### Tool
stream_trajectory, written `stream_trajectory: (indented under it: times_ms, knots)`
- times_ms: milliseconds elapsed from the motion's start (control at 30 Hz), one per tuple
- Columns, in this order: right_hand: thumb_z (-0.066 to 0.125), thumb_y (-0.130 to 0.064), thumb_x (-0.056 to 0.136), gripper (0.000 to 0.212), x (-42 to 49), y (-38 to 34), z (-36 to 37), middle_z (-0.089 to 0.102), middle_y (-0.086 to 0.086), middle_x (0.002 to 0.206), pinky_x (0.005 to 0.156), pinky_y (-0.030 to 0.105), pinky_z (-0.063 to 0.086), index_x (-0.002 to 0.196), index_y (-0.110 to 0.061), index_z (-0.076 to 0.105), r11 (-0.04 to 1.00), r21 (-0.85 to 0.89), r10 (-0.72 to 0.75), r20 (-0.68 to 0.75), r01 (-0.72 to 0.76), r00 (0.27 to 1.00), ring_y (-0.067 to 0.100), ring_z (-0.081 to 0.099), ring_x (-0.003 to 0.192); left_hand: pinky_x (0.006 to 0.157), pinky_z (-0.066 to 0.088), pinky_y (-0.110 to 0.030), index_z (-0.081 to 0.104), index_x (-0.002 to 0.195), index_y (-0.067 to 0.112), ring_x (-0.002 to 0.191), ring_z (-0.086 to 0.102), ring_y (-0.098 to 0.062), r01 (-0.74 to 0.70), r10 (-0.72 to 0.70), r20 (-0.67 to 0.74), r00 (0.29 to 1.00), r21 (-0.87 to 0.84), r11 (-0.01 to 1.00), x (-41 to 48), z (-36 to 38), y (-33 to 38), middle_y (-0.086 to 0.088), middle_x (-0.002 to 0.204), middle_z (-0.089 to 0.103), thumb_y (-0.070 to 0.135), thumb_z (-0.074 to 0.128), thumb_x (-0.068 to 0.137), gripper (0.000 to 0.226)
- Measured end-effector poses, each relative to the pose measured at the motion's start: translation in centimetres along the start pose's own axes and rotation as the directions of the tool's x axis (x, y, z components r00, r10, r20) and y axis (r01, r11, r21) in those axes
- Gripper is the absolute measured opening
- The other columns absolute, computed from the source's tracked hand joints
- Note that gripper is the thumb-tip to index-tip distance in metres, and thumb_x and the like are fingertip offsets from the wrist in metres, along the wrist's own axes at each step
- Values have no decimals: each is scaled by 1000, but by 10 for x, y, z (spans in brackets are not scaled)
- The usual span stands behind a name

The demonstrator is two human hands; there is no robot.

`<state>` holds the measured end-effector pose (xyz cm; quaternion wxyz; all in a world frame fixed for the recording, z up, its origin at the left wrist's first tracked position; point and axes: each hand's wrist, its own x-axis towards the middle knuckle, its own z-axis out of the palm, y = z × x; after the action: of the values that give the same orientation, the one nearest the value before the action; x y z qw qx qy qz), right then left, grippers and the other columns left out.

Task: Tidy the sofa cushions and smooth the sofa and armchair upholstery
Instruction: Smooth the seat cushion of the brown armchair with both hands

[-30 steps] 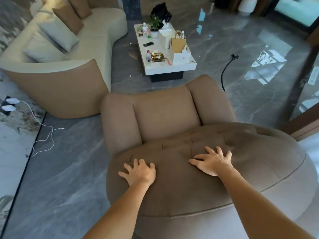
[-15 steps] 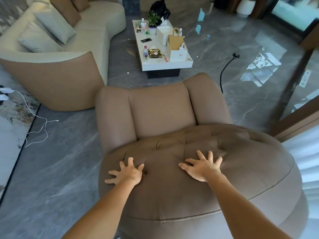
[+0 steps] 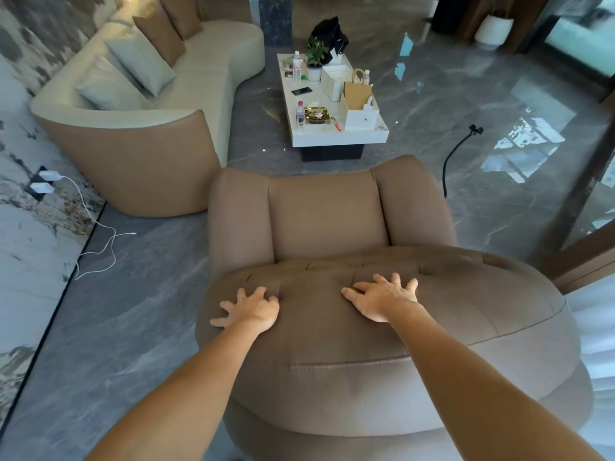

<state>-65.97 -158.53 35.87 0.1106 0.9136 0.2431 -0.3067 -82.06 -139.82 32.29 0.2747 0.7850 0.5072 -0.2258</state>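
I stand behind a brown tufted armchair [image 3: 332, 211], looking over its rounded back. My left hand [image 3: 253, 309] lies flat on the back's top near its left edge, fingers spread. My right hand [image 3: 382, 299] rests flat on the padding further right, fingers spread toward the seat. Neither hand holds anything. Beyond, a curved cream sofa [image 3: 199, 71] with a tan outer shell carries two pale cushions [image 3: 133, 68] and two tan cushions [image 3: 166, 28] leaning along its backrest.
A white coffee table [image 3: 336, 138] stands past the armchair with bottles, a plant, a paper bag and boxes. White chargers and a cable [image 3: 93, 227] lie by the left wall. A black cable [image 3: 456, 151] curls on the glossy grey floor at right.
My left hand has slid leftward toward the edge of the armchair back. My right hand has stayed near the middle, fingers still spread.
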Motion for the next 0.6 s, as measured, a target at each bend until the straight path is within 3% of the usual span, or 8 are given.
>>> stream_trajectory:
  times_ms: [133,333,400,500,600]
  knots:
    - [11,-77,85,77,-4,-17,-25,28,-1,162,115,64,3,150,-40,31,998,-2,-55,-91,56,994,38,10,150,109,15,-69,41,139,42,142,15,-40,-64,60,-74,995,-46,997,-7,-21,9,-1,161,21,49,25,94,48]
    - [16,-70,90,73,-30,-46,-52,39,6,155,114,65,10,145,-30,40,994,-30,-107,-306,102,946,39,25,144,109,12,-71,32,144,47,142,13,-42,-85,58,-170,984,-157,984,-19,-40,18,2,163,14,69,21,89,61]
    - [13,-70,89,76,-46,-54,-38,33,8,160,115,67,5,150,-29,35,994,-24,-110,-402,110,909,41,19,148,108,8,-74,26,146,50,142,10,-47,-33,-11,-190,982,-224,974,-24,-36,17,3,165,7,75,18,85,66]
    - [8,-71,89,80,-70,-58,3,30,7,162,115,66,-6,154,-30,30,982,-62,-181,-577,179,796,41,15,151,108,13,-75,17,149,51,143,5,-51,6,-89,-219,972,-354,935,-30,-21,17,3,165,-1,77,18,85,69]
    - [21,-68,92,73,-69,-55,20,39,6,159,118,67,1,150,-29,39,966,-94,-248,-613,242,750,39,25,148,107,20,-74,19,149,51,144,-1,-51,-10,-104,-242,965,-428,904,-31,-5,19,6,165,-2,74,21,87,66]
